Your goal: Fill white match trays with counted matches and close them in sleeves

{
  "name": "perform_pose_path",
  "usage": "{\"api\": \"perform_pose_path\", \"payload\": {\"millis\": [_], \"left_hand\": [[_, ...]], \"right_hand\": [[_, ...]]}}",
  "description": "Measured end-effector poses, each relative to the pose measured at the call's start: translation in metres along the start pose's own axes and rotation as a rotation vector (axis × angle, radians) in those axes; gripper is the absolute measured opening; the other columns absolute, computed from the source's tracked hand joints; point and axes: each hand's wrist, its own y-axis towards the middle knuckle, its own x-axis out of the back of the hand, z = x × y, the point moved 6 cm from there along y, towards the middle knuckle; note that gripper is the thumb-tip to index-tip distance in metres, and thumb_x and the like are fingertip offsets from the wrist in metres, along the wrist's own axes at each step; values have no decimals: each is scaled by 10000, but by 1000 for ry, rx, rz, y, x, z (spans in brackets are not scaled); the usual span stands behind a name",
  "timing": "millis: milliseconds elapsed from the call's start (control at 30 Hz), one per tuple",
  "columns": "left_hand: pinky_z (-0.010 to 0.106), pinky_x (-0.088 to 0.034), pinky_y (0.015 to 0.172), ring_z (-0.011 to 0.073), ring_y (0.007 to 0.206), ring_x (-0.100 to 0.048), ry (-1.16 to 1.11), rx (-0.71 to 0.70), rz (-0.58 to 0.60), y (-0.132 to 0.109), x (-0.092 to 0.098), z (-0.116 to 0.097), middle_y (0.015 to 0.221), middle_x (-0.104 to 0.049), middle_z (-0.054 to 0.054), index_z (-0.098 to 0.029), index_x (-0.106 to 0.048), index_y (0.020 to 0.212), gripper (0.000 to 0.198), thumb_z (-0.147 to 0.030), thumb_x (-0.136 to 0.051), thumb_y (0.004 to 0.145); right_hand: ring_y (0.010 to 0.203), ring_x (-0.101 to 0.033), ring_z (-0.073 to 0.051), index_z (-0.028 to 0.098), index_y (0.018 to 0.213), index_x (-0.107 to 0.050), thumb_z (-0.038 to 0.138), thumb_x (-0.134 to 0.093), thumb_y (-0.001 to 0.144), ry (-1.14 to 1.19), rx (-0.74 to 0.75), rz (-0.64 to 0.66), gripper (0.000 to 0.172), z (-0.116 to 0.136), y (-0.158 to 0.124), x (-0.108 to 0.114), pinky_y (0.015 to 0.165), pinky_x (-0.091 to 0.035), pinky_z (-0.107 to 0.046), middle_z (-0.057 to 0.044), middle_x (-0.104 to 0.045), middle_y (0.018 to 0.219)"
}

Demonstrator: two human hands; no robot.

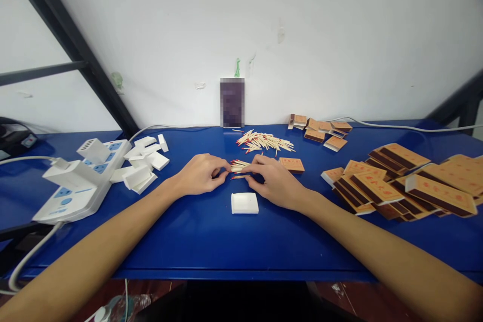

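A small bunch of red-tipped matches (239, 165) lies on the blue table between my hands. My left hand (204, 174) is at their red heads, its fingers curved and its thumb apart from the forefinger. At the other end, the fingers of my right hand (278, 181) close around the bunch, partly hiding it. One stray match (238, 177) lies just in front, near my right thumb. Closer to me sits a white matchbox tray (244, 204). An orange matchbox (292, 165) lies just beyond my right hand. Behind the hands spreads a loose heap of matches (264, 142).
White trays (145, 161) are piled at left, beside a power strip (86, 181) with chargers. At right lies a large pile of matchboxes (400, 181); several box sleeves (320, 128) lie near the wall. A dark blurred rectangle (232, 103) stands against the wall.
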Motion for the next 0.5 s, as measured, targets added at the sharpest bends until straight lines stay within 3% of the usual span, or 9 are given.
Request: {"api": "perform_pose_path", "payload": {"millis": [500], "left_hand": [[251, -415, 660, 111, 563, -538, -10, -23, 21, 1, -1, -3, 606, -594, -27, -185, -725, 929, 206, -182, -530, 862]], "right_hand": [[807, -541, -173, 171, 1025, -722, 173, -550, 914, 31, 21, -4, 204, 3, -1, 2, 716, -403, -305, -49, -572, 868]]}}
